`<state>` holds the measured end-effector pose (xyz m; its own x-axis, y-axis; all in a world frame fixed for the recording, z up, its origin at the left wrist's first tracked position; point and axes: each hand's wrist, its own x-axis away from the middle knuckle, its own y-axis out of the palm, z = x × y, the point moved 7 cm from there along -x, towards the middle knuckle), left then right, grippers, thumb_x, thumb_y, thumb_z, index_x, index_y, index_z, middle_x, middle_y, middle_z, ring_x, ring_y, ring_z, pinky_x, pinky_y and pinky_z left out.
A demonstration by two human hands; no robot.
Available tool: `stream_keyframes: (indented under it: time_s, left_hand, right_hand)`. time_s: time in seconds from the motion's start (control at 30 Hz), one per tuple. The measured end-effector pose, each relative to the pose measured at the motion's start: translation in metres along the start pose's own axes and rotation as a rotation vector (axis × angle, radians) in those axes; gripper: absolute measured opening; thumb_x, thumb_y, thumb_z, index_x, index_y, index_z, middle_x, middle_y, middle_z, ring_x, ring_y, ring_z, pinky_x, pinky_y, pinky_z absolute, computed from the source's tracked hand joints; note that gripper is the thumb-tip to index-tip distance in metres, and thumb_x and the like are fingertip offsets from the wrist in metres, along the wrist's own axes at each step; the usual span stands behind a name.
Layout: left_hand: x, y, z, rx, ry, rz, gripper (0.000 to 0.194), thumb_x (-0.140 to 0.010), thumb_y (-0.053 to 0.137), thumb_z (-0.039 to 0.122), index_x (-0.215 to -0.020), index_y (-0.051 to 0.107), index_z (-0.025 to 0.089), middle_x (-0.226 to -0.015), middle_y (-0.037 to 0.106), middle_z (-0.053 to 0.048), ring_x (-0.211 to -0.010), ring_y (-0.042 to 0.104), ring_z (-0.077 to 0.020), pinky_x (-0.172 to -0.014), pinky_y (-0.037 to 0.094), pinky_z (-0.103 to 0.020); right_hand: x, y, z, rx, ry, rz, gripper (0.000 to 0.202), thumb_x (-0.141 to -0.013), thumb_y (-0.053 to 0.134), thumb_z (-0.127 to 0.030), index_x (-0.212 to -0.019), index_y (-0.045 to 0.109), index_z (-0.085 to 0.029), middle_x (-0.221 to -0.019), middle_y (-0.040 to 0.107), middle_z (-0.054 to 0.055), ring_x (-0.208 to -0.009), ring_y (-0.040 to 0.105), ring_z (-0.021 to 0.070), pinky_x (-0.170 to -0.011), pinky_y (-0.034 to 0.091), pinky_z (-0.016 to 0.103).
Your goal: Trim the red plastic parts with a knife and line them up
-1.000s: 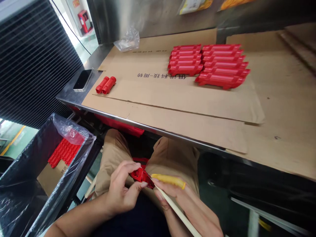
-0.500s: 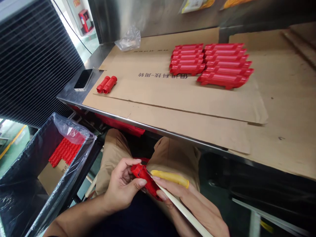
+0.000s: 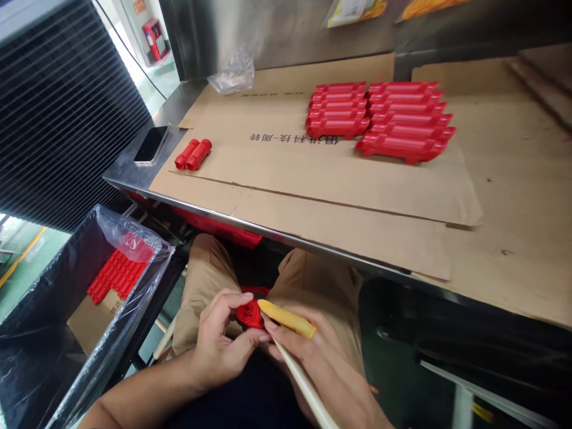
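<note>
Between my thumb and fingers, my left hand (image 3: 226,339) grips a red plastic part (image 3: 250,314), whose round end faces up toward the camera. My right hand (image 3: 313,351) is closed on a long cream-coloured handled tool (image 3: 301,381), with its tip against the right side of the red part. A yellow cover (image 3: 288,317) sits on one finger of that hand. Both hands are above my lap, below the table edge. On the cardboard lie two short red tubes (image 3: 193,155) at the left and two stacks of longer red parts (image 3: 337,110), (image 3: 406,122) at the back.
Cardboard sheets (image 3: 286,179) cover the metal table, whose front edge (image 3: 268,233) runs in front of my knees. A phone (image 3: 151,145) and a clear plastic bag (image 3: 233,74) lie at the left. A lined bin (image 3: 49,298) at lower left holds several red parts.
The red part has turned from lying slantwise to showing its round end. My right hand, with the tool and yellow finger cover, has shifted left and slightly up.
</note>
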<state>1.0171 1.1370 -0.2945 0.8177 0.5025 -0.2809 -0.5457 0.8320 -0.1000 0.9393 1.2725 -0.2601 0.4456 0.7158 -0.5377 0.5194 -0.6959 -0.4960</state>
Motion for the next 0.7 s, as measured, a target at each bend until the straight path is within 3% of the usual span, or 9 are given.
stream_keyframes:
  time_s: [0.1,0.17,0.3,0.43,0.5,0.57,0.63,0.7]
  left_hand:
    - [0.0,-0.003,0.001,0.028,-0.025,0.083,0.044,-0.079,0.085,0.02,-0.119,0.068,0.026,-0.093,0.063,-0.002,-0.082,0.061,-0.0123,-0.073,0.054,-0.021]
    - [-0.001,-0.005,-0.004,0.149,-0.123,0.122,0.043,-0.077,0.087,0.022,-0.115,0.068,0.024,-0.09,0.065,-0.001,-0.075,0.063,-0.0114,-0.067,0.055,-0.021]
    - [-0.001,0.004,-0.02,0.494,-0.375,0.061,0.041,-0.081,0.084,0.027,-0.116,0.064,0.024,-0.084,0.069,0.001,-0.057,0.063,-0.0082,-0.053,0.056,-0.018]
    - [-0.002,0.006,-0.026,0.645,-0.401,0.053,0.041,-0.081,0.084,0.026,-0.118,0.066,0.023,-0.091,0.07,-0.001,-0.063,0.065,-0.0088,-0.054,0.059,-0.018]
    - [-0.002,0.007,-0.027,0.676,-0.401,0.042,0.041,-0.082,0.083,0.026,-0.119,0.066,0.022,-0.095,0.071,-0.003,-0.068,0.066,-0.0102,-0.056,0.059,-0.019]
    - [-0.002,0.007,-0.027,0.678,-0.414,0.035,0.04,-0.084,0.082,0.027,-0.121,0.067,0.022,-0.099,0.073,-0.004,-0.076,0.067,-0.0119,-0.062,0.059,-0.02]
    - [-0.003,0.006,-0.027,0.649,-0.42,0.031,0.04,-0.084,0.082,0.027,-0.12,0.068,0.023,-0.102,0.074,-0.005,-0.086,0.068,-0.0136,-0.074,0.059,-0.023]
    - [-0.005,0.006,-0.026,0.611,-0.418,0.025,0.039,-0.085,0.082,0.028,-0.121,0.069,0.024,-0.103,0.076,-0.005,-0.093,0.069,-0.0148,-0.083,0.057,-0.025]
  right_hand:
    - [0.006,-0.001,0.003,0.033,0.044,0.055,0.039,-0.097,0.057,-0.007,-0.132,0.066,-0.023,-0.123,0.068,0.011,-0.121,0.063,0.0186,-0.098,0.06,0.028]
    - [0.007,-0.006,0.004,0.0,0.1,0.087,0.034,-0.097,0.058,-0.01,-0.126,0.067,-0.025,-0.122,0.071,0.01,-0.117,0.068,0.0191,-0.097,0.061,0.029]
    - [0.007,-0.022,0.015,-0.16,0.317,0.165,0.012,-0.102,0.058,-0.03,-0.108,0.069,-0.028,-0.104,0.079,0.004,-0.095,0.078,0.0163,-0.081,0.063,0.019]
    - [0.009,-0.035,0.034,-0.368,0.479,0.192,0.013,-0.099,0.065,-0.04,-0.1,0.073,-0.029,-0.088,0.08,0.002,-0.079,0.08,0.0165,-0.07,0.062,0.016]
    - [0.006,-0.04,0.04,-0.517,0.441,0.142,0.015,-0.099,0.064,-0.041,-0.099,0.073,-0.029,-0.083,0.079,0.003,-0.07,0.079,0.0174,-0.06,0.062,0.017]
    - [-0.001,-0.047,0.038,-0.637,0.265,0.066,0.029,-0.102,0.053,-0.051,-0.095,0.073,-0.031,-0.071,0.076,0.003,-0.053,0.073,0.0146,-0.048,0.057,0.016]
    - [-0.004,-0.055,0.038,-0.558,0.15,0.038,0.038,-0.104,0.047,-0.054,-0.092,0.074,-0.032,-0.067,0.075,0.003,-0.049,0.07,0.0132,-0.047,0.056,0.016]
    - [-0.006,-0.062,0.041,-0.3,0.155,0.084,0.025,-0.102,0.058,-0.044,-0.099,0.077,-0.03,-0.081,0.079,0.004,-0.067,0.077,0.0154,-0.063,0.063,0.018]
